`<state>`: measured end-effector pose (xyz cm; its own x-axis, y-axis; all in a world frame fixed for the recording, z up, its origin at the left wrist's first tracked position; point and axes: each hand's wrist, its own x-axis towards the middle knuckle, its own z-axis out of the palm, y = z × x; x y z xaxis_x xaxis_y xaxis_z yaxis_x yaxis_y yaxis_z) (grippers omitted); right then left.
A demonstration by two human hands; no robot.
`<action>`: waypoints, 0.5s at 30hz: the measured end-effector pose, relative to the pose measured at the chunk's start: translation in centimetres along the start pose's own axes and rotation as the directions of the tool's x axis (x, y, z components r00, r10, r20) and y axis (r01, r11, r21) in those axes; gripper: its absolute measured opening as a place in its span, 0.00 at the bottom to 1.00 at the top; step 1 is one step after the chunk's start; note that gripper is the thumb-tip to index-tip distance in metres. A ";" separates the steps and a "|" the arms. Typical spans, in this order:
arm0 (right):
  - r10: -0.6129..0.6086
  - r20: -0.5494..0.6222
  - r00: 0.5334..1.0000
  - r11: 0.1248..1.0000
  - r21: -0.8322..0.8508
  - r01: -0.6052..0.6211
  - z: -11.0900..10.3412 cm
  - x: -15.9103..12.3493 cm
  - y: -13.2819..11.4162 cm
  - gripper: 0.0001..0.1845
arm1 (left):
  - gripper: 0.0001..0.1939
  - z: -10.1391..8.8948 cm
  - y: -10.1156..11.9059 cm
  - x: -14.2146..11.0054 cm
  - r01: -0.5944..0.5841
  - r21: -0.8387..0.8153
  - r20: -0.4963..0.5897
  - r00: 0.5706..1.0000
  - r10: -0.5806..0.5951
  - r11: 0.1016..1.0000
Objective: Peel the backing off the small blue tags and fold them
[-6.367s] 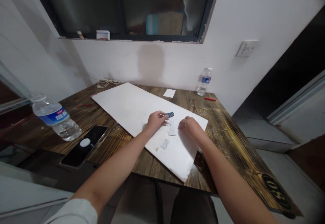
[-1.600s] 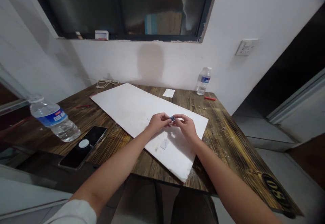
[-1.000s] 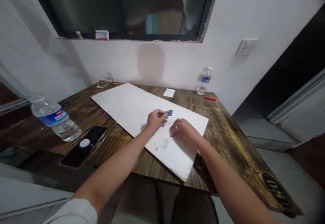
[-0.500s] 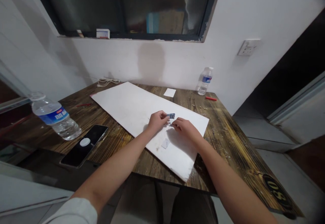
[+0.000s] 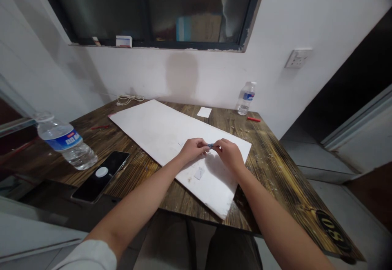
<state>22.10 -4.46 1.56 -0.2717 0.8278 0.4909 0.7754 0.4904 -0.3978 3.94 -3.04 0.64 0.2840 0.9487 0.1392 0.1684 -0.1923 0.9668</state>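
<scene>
My left hand [image 5: 192, 149] and my right hand [image 5: 229, 154] meet above the middle of a large white foam board [image 5: 159, 135]. Between their fingertips is a small blue circuit board [image 5: 210, 145], mostly hidden by my fingers. Both hands pinch it from opposite sides. A thin wire shows faintly on the board by my left hand. Just below my hands, a small white paper scrap [image 5: 199, 173] lies on the foam board.
The foam board lies on a dark wooden table [image 5: 269, 168]. A water bottle [image 5: 65, 141] and a black phone [image 5: 101, 176] lie to the left. Another bottle [image 5: 246, 98], a red stick [image 5: 254, 119] and a white paper square [image 5: 203, 112] are at the back.
My right hand has moved in from the right and joined my left at the blue board. The board is now pinched between both hands and mostly covered by fingers.
</scene>
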 end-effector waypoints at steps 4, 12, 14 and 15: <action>0.004 -0.008 1.000 1.000 0.010 -0.004 0.1 -0.2 -0.5 0.07 | 0.06 -0.1 -0.1 0.0 -0.008 0.045 0.032 0.999 0.007 0.999; -0.002 -0.107 0.994 0.991 0.130 0.015 0.9 0.0 0.0 0.09 | 0.05 -0.2 -0.1 0.0 -0.065 0.129 -0.018 0.998 0.067 0.990; -0.010 -0.163 0.987 0.990 0.135 0.032 1.1 0.1 0.2 0.10 | 0.05 -0.2 -0.1 0.3 -0.058 0.113 -0.127 0.989 0.073 0.992; -0.003 -0.188 0.982 0.990 0.135 0.029 1.2 0.1 0.3 0.09 | 0.05 -0.2 -0.1 0.5 -0.045 0.092 -0.195 0.979 0.062 0.995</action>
<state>21.63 -3.91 0.60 -0.1626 0.7603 0.6290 0.6831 0.5467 -0.4842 3.82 -2.49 0.64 0.1044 0.9655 0.2384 0.2414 -0.2572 0.9357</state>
